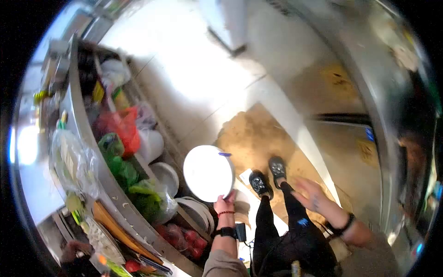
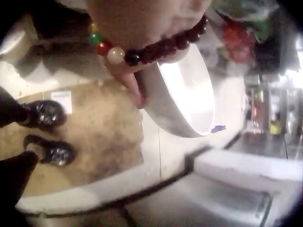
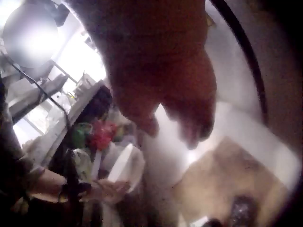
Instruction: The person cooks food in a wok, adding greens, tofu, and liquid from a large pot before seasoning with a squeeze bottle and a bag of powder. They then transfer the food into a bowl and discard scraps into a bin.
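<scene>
A round white bowl (image 1: 207, 173) hangs over the floor beside the shelves. My left hand (image 1: 224, 203) grips its near rim, and in the left wrist view a finger (image 2: 135, 92) lies along the outer wall. The bowl (image 2: 173, 97) appears deep and smooth there, tilted, with bare white inside. A small blue-purple piece (image 1: 224, 154) shows at the far rim. Off to the right, my right hand (image 1: 311, 194) is in the air above the floor, fingers loosely extended and holding nothing. The right wrist view shows that hand (image 3: 165, 90) dark against the light, thumb apart from the fingers.
Left, under a metal counter (image 1: 80, 120), shelves hold a red bag (image 1: 124, 131), green bags (image 1: 122, 171), a white bucket (image 1: 150, 145) and a white tub (image 1: 164, 179). Stacked white basins (image 1: 196, 214) stand below. Brown cardboard (image 1: 244, 136) lies underfoot; steel cabinets (image 1: 346, 157) line the right.
</scene>
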Action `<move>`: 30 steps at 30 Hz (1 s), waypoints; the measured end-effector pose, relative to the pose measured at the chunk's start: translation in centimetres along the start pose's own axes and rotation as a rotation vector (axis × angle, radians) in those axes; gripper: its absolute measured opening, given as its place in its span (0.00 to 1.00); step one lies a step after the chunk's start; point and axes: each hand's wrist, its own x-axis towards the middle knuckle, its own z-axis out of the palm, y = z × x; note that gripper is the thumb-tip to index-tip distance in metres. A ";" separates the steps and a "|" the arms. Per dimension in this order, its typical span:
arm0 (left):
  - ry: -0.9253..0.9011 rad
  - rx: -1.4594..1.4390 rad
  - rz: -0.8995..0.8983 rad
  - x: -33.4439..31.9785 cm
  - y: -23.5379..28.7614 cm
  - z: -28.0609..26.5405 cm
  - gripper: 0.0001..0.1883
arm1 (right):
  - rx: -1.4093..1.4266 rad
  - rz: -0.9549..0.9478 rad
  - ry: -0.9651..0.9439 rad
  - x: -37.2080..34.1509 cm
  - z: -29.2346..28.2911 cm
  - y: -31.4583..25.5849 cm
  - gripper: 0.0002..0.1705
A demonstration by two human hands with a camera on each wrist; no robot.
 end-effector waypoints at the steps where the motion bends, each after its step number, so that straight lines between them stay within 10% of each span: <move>1: -0.030 0.197 -0.023 -4.1 -0.8 0.7 0.18 | 0.041 0.049 0.046 0.8 1.4 -0.4 0.36; 4: -0.134 0.383 -0.010 -17.0 -1.6 5.6 0.28 | -0.004 0.089 0.247 1.3 2.4 -3.5 0.39; 8: -0.391 0.559 -0.038 -26.7 -2.1 6.6 0.30 | 0.643 0.197 0.719 -5.2 -2.2 -2.5 0.05; 12: -0.622 0.762 -0.088 -31.4 -1.1 7.2 0.29 | 0.796 0.403 0.972 -18.9 -4.1 7.7 0.01; 16: -0.716 0.911 0.001 -39.8 -0.8 9.8 0.27 | 1.179 0.424 0.792 -27.2 -7.1 -1.2 0.28; 19: -0.852 0.957 -0.023 -41.8 -1.9 8.4 0.26 | 0.961 0.048 0.824 -29.9 -5.6 -3.6 0.17; 25: -0.941 1.049 -0.179 -49.2 -6.4 4.1 0.26 | 0.956 0.470 1.112 -42.3 -4.5 7.7 0.14; 27: -0.933 1.097 -0.266 -51.7 -8.5 2.1 0.26 | 0.084 0.431 1.122 -47.8 -0.3 14.1 0.16; 30: -0.980 1.108 -0.340 -54.0 -12.8 -1.9 0.25 | -0.107 0.469 0.973 -55.9 2.5 18.7 0.20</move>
